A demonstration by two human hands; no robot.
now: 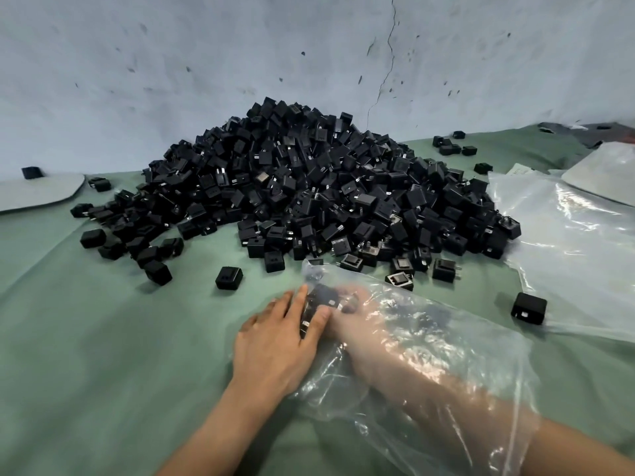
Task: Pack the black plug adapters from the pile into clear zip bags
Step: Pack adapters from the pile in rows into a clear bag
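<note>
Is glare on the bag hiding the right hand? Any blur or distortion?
Head view: glare streaks on the bag veil the right hand, its fingers unclear; left hand and pile are sharp; wide-lens bending shows toward the edges of the cloth.

Right hand (357, 326) blurred thru clear bag (453, 352) plastic, so grip on adapters (323, 298) unclear.

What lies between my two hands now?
Head view: black adapters inside the clear bag lie between the left hand and the right hand.
</note>
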